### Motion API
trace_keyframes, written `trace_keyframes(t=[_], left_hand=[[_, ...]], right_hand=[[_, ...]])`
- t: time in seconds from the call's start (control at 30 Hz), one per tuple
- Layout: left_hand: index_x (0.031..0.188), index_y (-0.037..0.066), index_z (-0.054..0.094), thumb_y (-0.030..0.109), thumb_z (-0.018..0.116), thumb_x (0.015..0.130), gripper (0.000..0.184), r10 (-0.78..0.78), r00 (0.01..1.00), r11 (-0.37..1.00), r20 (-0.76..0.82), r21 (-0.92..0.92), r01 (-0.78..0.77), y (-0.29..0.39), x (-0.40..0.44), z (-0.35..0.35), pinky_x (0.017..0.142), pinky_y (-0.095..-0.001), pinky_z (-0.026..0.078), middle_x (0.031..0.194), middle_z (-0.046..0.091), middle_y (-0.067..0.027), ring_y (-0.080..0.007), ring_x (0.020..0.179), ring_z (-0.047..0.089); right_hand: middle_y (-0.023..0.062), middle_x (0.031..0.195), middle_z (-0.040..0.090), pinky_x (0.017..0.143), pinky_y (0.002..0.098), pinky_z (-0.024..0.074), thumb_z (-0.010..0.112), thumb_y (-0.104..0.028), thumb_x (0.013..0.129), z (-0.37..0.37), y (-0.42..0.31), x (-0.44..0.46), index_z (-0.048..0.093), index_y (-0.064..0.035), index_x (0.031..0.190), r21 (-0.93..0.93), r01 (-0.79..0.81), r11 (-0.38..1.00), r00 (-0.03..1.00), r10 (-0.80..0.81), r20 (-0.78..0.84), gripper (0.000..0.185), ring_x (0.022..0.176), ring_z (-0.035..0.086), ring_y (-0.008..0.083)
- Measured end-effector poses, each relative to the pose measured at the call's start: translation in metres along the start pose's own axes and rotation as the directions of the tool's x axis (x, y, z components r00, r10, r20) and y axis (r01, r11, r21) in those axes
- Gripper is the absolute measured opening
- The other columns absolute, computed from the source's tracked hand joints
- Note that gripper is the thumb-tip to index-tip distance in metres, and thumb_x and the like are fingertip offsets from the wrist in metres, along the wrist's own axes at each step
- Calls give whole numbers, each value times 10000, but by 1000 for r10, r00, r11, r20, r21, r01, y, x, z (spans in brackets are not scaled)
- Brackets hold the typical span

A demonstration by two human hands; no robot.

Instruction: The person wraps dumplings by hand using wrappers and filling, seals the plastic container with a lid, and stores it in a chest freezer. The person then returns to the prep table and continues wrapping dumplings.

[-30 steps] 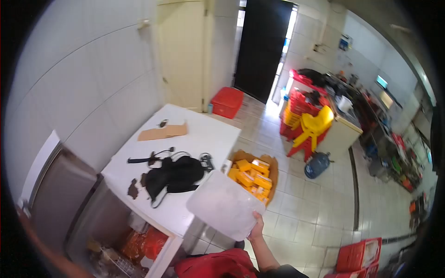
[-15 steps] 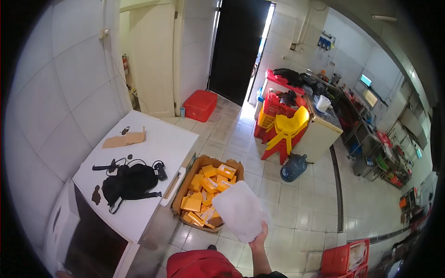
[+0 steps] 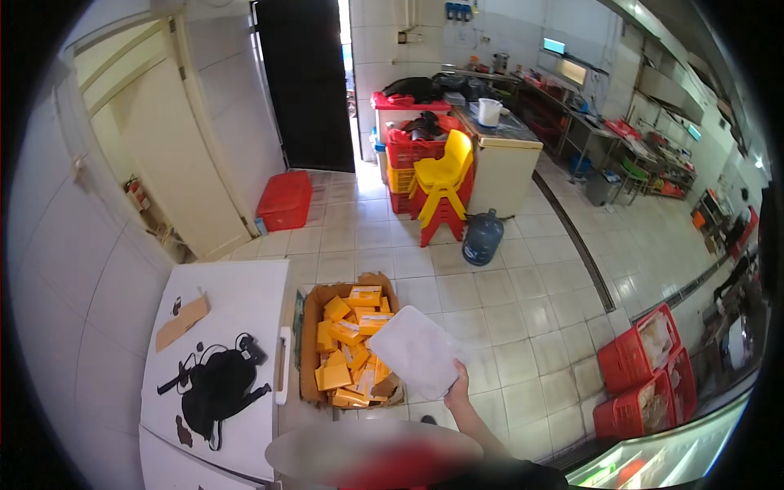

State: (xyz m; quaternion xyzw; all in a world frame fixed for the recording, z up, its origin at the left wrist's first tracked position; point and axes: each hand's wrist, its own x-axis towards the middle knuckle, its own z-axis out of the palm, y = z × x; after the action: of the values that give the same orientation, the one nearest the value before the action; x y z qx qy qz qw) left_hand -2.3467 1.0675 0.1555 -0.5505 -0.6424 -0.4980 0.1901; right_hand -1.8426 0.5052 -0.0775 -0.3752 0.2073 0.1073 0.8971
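Floor [image 3: 523, 343] of pale tiles spread ahead of you and off to the right. White-topped chest [image 3: 237, 302] stood at your lower left. Red crates [image 3: 621, 359] sat grouped on the tiles at right. Yellow chair [image 3: 445, 171] was farther off, beyond the open carton [image 3: 309, 359], which rested on the tiles just beside the chest. Blue water jug [image 3: 483, 238] stood upright near the chair. Black bag [image 3: 214, 390] lay on the chest top. Flat whitish pack [image 3: 415, 353] was in your grasp, tilted, overlapping the carton's right edge in view; contents too hazy to tell. Your right hand [image 3: 457, 384] had closed around its lower right edge; the far side of that grip was hidden. Your left hand was out of view, its grip impossible to tell. Yellow boxes [image 3: 333, 376], smallest, lay heaped in the carton.
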Motion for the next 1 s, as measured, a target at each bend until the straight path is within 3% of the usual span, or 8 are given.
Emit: trace_keyframes(t=[0.23, 0.4, 0.5, 0.63, 0.77, 0.87, 0.97, 1.0], left_hand=[[1124, 85, 642, 351, 578, 869, 374, -8, 998, 1000, 65, -11, 9, 67, -65, -3, 792, -592, 470, 1179, 546, -271, -473, 991, 569], [1101, 74, 657, 339, 554, 884, 358, -106, 992, 993, 68, 65, 101, 105, -143, -38, 788, -571, 483, 1149, 580, -257, -457, 970, 593], [1088, 67, 667, 332, 540, 893, 352, -184, 980, 975, 70, 138, 173, 128, -197, -64, 785, -559, 490, 1131, 601, -248, -448, 958, 607], [1070, 58, 679, 322, 521, 906, 349, -317, 943, 927, 102, 245, 285, 161, -269, -90, 782, -542, 500, 1106, 629, -237, -435, 942, 626], [1052, 49, 691, 313, 502, 918, 351, -442, 886, 865, 141, 327, 380, 216, -348, -85, 778, -525, 510, 1082, 657, -225, -423, 925, 645], [1039, 42, 700, 306, 488, 928, 356, -525, 834, 821, 171, 359, 444, 259, -429, -35, 776, -512, 518, 1064, 678, -217, -414, 913, 659], [1025, 35, 709, 298, 474, 937, 364, -558, 807, 827, 193, 218, 519, 356, -544, 50, 773, -500, 525, 1046, 699, -208, -404, 901, 673], [1033, 19, 699, 316, 508, 930, 367, -464, 848, 872, 257, -35, 488, 415, -579, 72, 773, -495, 521, 1041, 692, -216, -394, 897, 665]], right_hand=[[109, 1243, 593, 1018, 408, 428, 650, -365, 853, -62, -72, 44, 487, -40, 1319, -18, 23, 1000, 999, -23, -40, 591, 1170, 557, 272], [109, 1287, 574, 1031, 425, 414, 605, -356, 886, -116, -173, 80, 480, -48, 1339, 35, 118, 992, 993, -118, -27, 562, 1195, 543, 288], [113, 1312, 563, 1026, 427, 418, 581, -361, 903, -156, -239, 115, 501, -55, 1327, 39, 96, 995, 993, -93, -76, 528, 1200, 542, 289], [110, 1396, 524, 1060, 428, 407, 481, -430, 967, -193, -329, 158, 416, -55, 1422, -90, 135, 987, 986, -143, -86, 593, 1271, 504, 294], [103, 1411, 501, 1050, 451, 409, 482, -465, 967, -197, -407, 193, 408, -56, 1428, 26, 248, 968, 959, -241, -152, 620, 1278, 489, 309], [106, 1426, 483, 1060, 472, 398, 481, -478, 965, -212, -454, 233, 404, -68, 1436, 120, 334, 935, 934, -312, -174, 630, 1293, 473, 316], [123, 1462, 449, 1085, 476, 380, 465, -492, 970, -227, -501, 267, 379, -78, 1466, 106, 420, 901, 893, -389, -226, 652, 1317, 457, 322], [124, 1465, 445, 1089, 479, 374, 474, -503, 963, -230, -517, 283, 388, -83, 1463, 98, 446, 890, 875, -410, -256, 659, 1313, 459, 326]])
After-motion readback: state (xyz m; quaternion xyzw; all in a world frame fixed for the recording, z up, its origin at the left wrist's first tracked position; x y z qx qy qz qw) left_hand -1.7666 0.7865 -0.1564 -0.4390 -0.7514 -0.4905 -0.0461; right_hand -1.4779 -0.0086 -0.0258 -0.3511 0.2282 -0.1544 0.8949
